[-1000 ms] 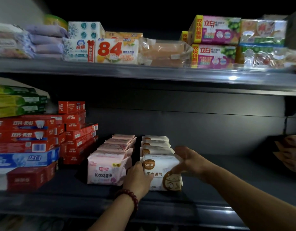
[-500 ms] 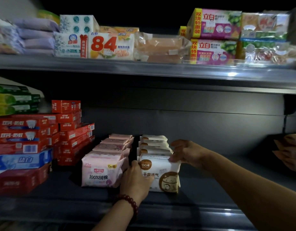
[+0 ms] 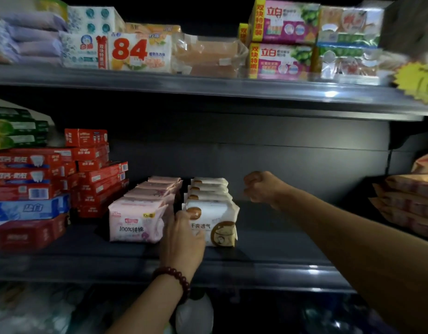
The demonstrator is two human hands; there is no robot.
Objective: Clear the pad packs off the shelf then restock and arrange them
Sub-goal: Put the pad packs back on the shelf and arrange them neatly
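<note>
Two rows of pad packs stand on the dark middle shelf (image 3: 287, 239). The left row is pink (image 3: 136, 225) and the right row is white with brown print (image 3: 221, 229). My left hand (image 3: 181, 237), with a red bead bracelet at the wrist, holds the left edge of the front white pack: its fingers reach into the gap between the two rows and its thumb lies on the pack's face. My right hand (image 3: 261, 186) hovers to the right of the white row, curled into a fist with nothing in it and apart from the packs.
Red, blue and green toothpaste boxes (image 3: 32, 179) are stacked at the left of the shelf. Orange-pink packs (image 3: 413, 201) lie stacked at the far right. The upper shelf (image 3: 208, 89) carries soap and detergent packs. A white bottle top (image 3: 195, 314) shows below.
My right hand has let go of the front white pack's right side, lifted away to the right and closed into a fist. My left hand stays at the pack's left edge.
</note>
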